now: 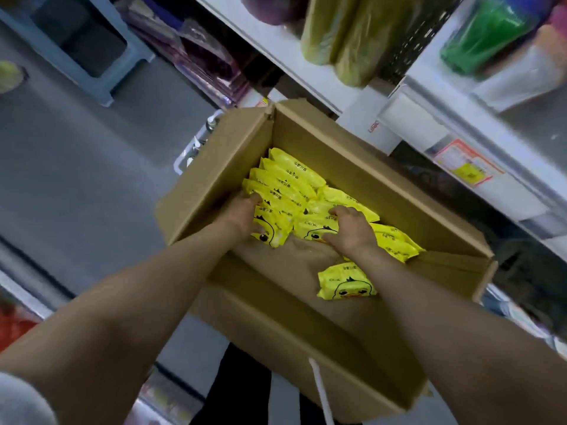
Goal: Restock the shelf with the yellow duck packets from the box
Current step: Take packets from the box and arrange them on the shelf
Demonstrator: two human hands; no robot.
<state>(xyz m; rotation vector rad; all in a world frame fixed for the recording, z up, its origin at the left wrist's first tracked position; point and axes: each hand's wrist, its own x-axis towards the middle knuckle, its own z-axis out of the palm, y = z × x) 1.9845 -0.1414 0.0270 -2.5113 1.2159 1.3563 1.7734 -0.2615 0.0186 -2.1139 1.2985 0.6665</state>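
While both arms reach down into the open cardboard box (352, 167), the hands are busy w/ the yellow duck packets (294, 182) bunched at its far end. The left hand (245, 214) is curled round the left end of a standing row, thumb low on the near side. The right hand (352, 230) comes in from the other side, fingers bent over the tops of a few packs, thumb hooked at the near edge. So both are holding packets, neither slack. Looks to me like a bundle is being squeezed between them, not yet lifted out. One loose packet (346, 285) lies flat, face up, on the bare box bottom just beside the right forearm, apart from the rest. The shelf (429, 96) stands right behind the box & off to the right. I can see olive rolls (337, 41) up on it and a price tag (466, 167) on its edge, but no duck packets on any part in view. My read: nothing visibly stocked. The near half of the box is bare cardboard, so some may be out already, can't tell. Left to do: lift this bunch, shelve it, then the remaining packs, incl. the stray one.
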